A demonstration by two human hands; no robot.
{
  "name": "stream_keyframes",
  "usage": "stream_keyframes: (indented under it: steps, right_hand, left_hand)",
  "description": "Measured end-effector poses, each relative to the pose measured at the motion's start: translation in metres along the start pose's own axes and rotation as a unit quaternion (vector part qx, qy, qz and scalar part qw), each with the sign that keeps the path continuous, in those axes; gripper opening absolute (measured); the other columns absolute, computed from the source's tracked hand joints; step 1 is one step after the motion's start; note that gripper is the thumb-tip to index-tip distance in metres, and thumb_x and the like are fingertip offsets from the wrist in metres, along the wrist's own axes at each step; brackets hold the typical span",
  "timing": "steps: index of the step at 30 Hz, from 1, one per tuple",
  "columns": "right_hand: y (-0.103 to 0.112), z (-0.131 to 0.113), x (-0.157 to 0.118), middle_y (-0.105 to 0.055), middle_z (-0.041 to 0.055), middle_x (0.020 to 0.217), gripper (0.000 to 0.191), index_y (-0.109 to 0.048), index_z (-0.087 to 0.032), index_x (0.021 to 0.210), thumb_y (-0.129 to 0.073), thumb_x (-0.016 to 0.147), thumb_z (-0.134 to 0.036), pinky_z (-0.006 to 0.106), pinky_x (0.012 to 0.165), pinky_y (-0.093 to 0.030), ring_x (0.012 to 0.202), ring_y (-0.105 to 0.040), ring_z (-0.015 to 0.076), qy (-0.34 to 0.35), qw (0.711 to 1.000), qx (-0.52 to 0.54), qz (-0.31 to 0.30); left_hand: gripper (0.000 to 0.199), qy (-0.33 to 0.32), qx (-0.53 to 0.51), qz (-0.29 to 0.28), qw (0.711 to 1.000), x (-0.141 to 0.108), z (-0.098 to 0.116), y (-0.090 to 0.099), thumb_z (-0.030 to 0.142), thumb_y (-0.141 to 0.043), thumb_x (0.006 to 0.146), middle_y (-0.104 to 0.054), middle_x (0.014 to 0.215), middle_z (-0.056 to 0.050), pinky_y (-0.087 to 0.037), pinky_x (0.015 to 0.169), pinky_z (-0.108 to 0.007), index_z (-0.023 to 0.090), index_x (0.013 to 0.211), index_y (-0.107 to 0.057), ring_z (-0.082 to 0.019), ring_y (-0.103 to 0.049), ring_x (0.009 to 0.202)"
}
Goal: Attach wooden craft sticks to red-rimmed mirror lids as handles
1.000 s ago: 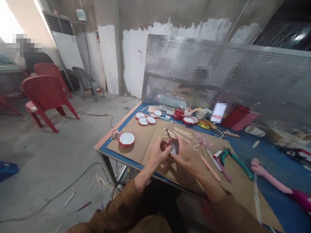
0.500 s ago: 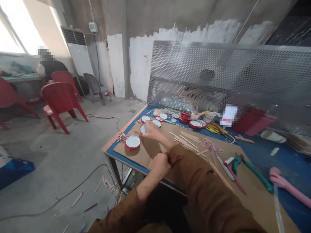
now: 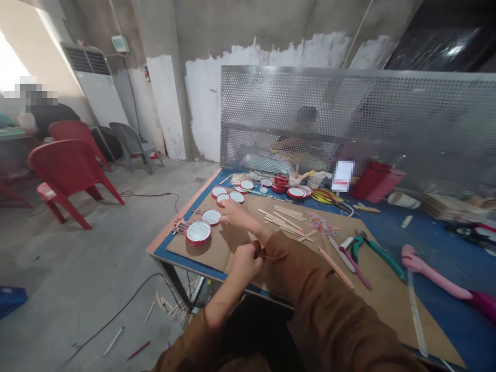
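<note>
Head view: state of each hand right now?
Left hand: closed, gripping the brown sleeve cuff of the right arm.
Right hand: open, fingers extended beside a red-rimmed round lid, holding nothing visible.

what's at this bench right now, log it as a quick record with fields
right hand: open, reaching left
nearest to it: red-rimmed lid, just below the fingers
left hand: closed, at the cuff of the brown right sleeve
work surface: cardboard sheet on a blue-topped table
also there: wooden sticks, green-handled pliers
behind: perforated metal sheet
</note>
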State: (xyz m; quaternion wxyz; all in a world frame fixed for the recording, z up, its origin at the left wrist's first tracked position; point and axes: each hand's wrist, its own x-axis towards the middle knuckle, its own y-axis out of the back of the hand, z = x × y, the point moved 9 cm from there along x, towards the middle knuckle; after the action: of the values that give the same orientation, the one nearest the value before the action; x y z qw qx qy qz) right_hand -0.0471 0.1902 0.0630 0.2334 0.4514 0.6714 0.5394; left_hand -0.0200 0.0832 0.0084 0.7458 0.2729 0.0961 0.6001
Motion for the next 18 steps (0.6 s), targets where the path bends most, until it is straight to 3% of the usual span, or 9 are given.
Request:
stream_keyframes:
  steps: [3,5,8,10,14,18]
  right_hand:
    - [0.035,0.03,-0.041,-0.062,0.012,0.112,0.03,-0.057,-0.014,0.11,-0.058,0.08,-0.02,0.029,0.082,-0.042,0.097,-0.058,0.0197,-0.039,0.998,0.005,0.044]
    - [0.06,0.055,-0.078,-0.065,0.0109,0.106,0.025,-0.059,-0.013,0.106,-0.053,0.083,-0.018,0.028,0.081,-0.042,0.092,-0.059,0.0182,-0.065,0.996,0.007,0.063]
    - [0.098,0.095,-0.146,-0.068,0.0086,0.094,0.02,-0.064,-0.015,0.094,-0.048,0.085,-0.022,0.029,0.078,-0.043,0.088,-0.061,0.0192,-0.128,0.985,0.013,0.115]
    - [0.116,0.119,-0.197,-0.069,0.0061,0.087,0.02,-0.064,-0.018,0.086,-0.045,0.085,-0.024,0.029,0.074,-0.044,0.083,-0.062,0.0194,-0.188,0.97,0.017,0.154]
    - [0.121,0.137,-0.286,-0.069,0.0051,0.087,0.025,-0.064,-0.02,0.086,-0.041,0.087,-0.031,0.028,0.069,-0.045,0.079,-0.063,0.019,-0.262,0.937,0.006,0.229]
    - [0.096,0.128,-0.328,-0.065,0.0056,0.081,0.033,-0.061,-0.02,0.082,-0.035,0.093,-0.036,0.029,0.068,-0.045,0.077,-0.062,0.0193,-0.26,0.926,-0.041,0.271]
  left_hand:
    - [0.018,-0.049,0.001,-0.007,0.999,-0.002,0.013,0.002,0.024,-0.056,0.079,-0.059,0.058,0.0,-0.037,0.054,-0.021,0.015,0.063,-0.056,-0.011,-0.052,0.056]
    - [0.013,-0.104,-0.003,-0.049,0.993,-0.005,0.025,-0.003,0.025,-0.057,0.08,-0.064,0.067,-0.001,-0.041,0.061,-0.021,0.015,0.072,-0.061,-0.012,-0.056,0.064]
    - [0.015,-0.197,0.029,-0.105,0.974,-0.012,0.04,-0.015,0.024,-0.053,0.085,-0.068,0.087,-0.006,-0.045,0.076,-0.025,0.017,0.087,-0.066,-0.016,-0.06,0.084]
    - [0.019,-0.221,0.066,-0.124,0.965,-0.013,0.041,-0.023,0.024,-0.051,0.087,-0.069,0.092,-0.008,-0.046,0.082,-0.028,0.017,0.093,-0.067,-0.019,-0.06,0.09]
    - [0.021,-0.181,0.104,-0.107,0.972,-0.005,0.031,-0.027,0.017,-0.048,0.087,-0.069,0.095,-0.008,-0.047,0.081,-0.029,0.018,0.095,-0.068,-0.019,-0.061,0.091]
    - [0.024,-0.124,0.141,-0.103,0.977,0.011,0.035,-0.03,0.017,-0.048,0.087,-0.07,0.103,-0.007,-0.046,0.086,-0.028,0.02,0.099,-0.068,-0.02,-0.061,0.098]
